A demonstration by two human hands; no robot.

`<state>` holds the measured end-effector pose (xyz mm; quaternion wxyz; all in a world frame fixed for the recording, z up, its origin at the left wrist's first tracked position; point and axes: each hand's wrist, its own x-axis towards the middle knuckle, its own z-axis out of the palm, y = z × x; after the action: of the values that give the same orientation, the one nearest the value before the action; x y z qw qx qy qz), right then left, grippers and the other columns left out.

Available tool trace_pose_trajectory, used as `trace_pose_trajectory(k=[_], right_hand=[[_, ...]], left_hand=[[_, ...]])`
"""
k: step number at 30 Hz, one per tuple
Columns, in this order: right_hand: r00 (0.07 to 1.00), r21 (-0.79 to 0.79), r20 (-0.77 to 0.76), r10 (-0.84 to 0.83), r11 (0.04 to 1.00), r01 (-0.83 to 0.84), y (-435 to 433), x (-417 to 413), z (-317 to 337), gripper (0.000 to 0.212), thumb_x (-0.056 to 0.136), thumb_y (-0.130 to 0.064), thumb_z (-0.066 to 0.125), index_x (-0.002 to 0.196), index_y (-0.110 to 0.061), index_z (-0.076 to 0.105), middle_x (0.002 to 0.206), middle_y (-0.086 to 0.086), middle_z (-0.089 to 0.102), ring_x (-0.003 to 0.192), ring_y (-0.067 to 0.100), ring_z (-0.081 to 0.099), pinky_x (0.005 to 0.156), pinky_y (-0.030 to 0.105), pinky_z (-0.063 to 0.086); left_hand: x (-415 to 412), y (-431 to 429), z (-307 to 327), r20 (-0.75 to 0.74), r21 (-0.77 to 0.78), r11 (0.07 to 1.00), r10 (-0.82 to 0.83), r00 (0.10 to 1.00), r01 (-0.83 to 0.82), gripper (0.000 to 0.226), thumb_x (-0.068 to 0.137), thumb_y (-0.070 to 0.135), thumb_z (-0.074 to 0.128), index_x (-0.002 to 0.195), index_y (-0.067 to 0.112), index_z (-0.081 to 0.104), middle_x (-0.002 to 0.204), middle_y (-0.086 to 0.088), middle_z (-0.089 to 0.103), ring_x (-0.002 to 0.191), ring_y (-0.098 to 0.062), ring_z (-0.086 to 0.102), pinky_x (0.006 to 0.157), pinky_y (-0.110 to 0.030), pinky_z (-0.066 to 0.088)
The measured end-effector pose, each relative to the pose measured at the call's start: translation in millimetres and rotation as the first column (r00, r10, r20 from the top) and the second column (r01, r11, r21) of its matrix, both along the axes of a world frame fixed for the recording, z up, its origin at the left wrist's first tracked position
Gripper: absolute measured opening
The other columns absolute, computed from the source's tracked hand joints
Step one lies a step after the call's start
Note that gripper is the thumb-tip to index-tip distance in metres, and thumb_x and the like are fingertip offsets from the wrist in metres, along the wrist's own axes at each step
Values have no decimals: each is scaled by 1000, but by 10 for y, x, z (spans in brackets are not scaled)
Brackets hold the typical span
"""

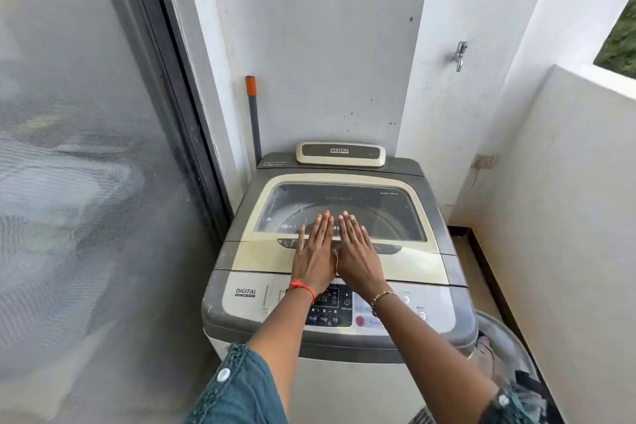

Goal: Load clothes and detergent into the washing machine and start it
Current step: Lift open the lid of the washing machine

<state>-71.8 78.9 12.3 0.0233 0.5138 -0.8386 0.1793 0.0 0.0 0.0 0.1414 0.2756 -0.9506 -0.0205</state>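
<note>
On the washer [220,306] w/ its lid [261,258] shut, left hand [315,253] & right hand [356,251] lie flat, fingers straight, holding nothing, & clothes [526,384] sit in the basket [495,330] at right, so it seems loading, soap & start are all left to do.

1. Left hand [315,251] and right hand [358,251] lie flat, side by side, on the washing machine [347,385] lid [344,200].
2. Control panel [330,306] runs along the machine's front edge, under both wrists.
3. Pole [254,117] stands behind the machine's rear left corner.
4. Tap [459,55] and socket [484,161] are on the wall to the machine's right.
5. Laundry basket [499,348] sits at the machine's front right corner.
6. Sliding door [86,182] is left of the machine.
</note>
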Motion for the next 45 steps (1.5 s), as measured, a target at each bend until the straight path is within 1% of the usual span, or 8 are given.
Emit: trace_pose_trajectory(k=[3,12,18,26,32,38,42,45], right_hand=[[1000,70,6,7,998,-7,45,-33,-62,57,95,-23,15,146,-2,2,156,13,0,145,22,-4,114,28,-8],[986,150,89,144,976,-156,108,-212,-73,72,88,-17,47,146,-2,9,155,12,14,145,22,5,116,29,-4],[985,156,103,138,976,-153,65,-275,-83,69,83,-11,54,143,-4,21,130,14,37,125,29,32,109,30,15],[982,343,130,139,923,-176,-53,-361,64,66,88,-13,47,145,-7,15,129,17,38,122,32,30,105,37,20],[973,389,189,133,899,-199,-129,-468,452,54,89,-17,45,139,-7,28,127,18,42,123,34,31,104,40,23],[962,307,239,132,930,-204,-290,-688,1182,55,89,-30,48,141,-16,33,142,12,37,134,32,23,109,45,19],[956,251,244,164,941,-225,-423,-806,1502,54,84,-50,55,131,-25,47,138,9,44,133,31,27,110,44,19],[969,329,184,168,918,-222,-508,-880,1630,76,75,-61,61,138,-28,37,142,7,41,135,31,23,113,45,14]], left_hand=[[55,6,-22,123,30,999,-18,992,15,58,88,41,-7,138,14,-18,156,-4,-12,143,-20,-14,110,-42,-17],[108,-130,-104,227,113,986,-143,963,120,82,94,49,36,147,16,-17,155,0,-23,142,-16,-22,115,-44,-13],[124,-158,-140,227,85,986,-161,960,145,86,92,56,35,142,20,-24,153,1,-26,141,-15,-24,117,-44,-12],[165,-166,-151,239,0,990,-139,961,143,95,83,68,25,129,25,-46,149,-3,-34,138,-20,-31,109,-41,-28],[295,-317,36,234,-180,964,-152,960,196,99,74,72,34,149,9,17,155,-11,21,144,-20,5,110,-54,5],[144,-500,662,78,-488,852,-174,982,189,109,60,47,80,146,13,21,150,-4,35,139,-12,29,110,-60,5],[-54,-743,1097,92,-617,754,-216,972,226,94,57,46,82,138,21,43,145,-2,44,132,-12,43,106,-59,26],[-165,-927,1226,106,-663,699,-264,959,266,84,63,47,80,136,24,46,144,-3,44,131,-14,45,104,-59,26]])
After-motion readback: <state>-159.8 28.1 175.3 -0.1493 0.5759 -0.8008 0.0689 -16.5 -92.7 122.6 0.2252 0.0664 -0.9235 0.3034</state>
